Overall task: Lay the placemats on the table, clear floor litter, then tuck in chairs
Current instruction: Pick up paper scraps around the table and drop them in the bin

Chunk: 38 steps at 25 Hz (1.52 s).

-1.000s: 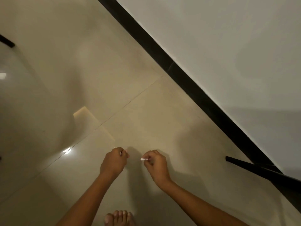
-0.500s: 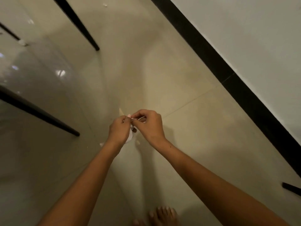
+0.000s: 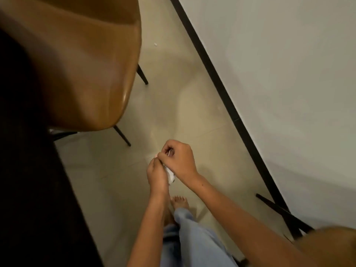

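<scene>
My two hands meet in the middle of the view above the beige tile floor (image 3: 185, 105). My left hand (image 3: 157, 175) grips a wad of white litter (image 3: 170, 175) that shows between my palms. My right hand (image 3: 178, 158) curls over it from the right and pinches a thin white stick (image 3: 169, 152) at its fingertips. One small white scrap (image 3: 155, 43) lies on the floor far ahead, near the wall. A tan leather chair (image 3: 82, 70) on black legs fills the upper left.
A dark table edge (image 3: 38, 189) runs down the left side. The white wall (image 3: 279, 93) with a black skirting board (image 3: 221, 89) runs diagonally on the right. Another chair's black leg (image 3: 279, 211) and tan seat corner (image 3: 331, 245) sit at lower right. My bare feet (image 3: 180, 202) stand below.
The view has risen from close to the floor to standing height, bringing the tan chair in. My hands, apart a second ago, have come together around the white litter.
</scene>
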Each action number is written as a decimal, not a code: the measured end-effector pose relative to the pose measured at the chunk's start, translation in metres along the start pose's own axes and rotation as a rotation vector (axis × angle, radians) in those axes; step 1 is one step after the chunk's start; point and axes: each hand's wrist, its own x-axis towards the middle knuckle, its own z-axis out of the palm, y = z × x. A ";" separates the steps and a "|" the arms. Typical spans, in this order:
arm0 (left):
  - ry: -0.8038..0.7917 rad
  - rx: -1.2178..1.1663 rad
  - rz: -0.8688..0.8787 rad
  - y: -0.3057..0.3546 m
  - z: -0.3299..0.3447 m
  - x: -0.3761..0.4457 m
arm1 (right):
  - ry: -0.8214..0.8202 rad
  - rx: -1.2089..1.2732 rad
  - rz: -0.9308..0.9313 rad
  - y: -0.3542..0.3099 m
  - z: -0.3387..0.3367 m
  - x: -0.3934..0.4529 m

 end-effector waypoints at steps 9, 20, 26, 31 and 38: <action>-0.076 0.018 0.253 0.202 -0.057 -0.247 | -0.070 0.133 -0.231 -0.263 -0.134 -0.105; 0.296 -0.251 0.396 0.270 -0.158 -0.265 | -0.565 0.068 -0.510 -0.395 -0.068 -0.080; 0.681 -0.605 0.414 0.254 -0.198 -0.280 | -1.033 -0.044 -0.726 -0.429 -0.014 -0.091; 0.944 -0.794 0.383 0.198 -0.214 -0.313 | -1.352 -0.166 -0.795 -0.417 0.026 -0.147; 1.305 -1.032 0.259 0.093 -0.250 -0.379 | -1.654 -0.343 -0.895 -0.383 0.063 -0.284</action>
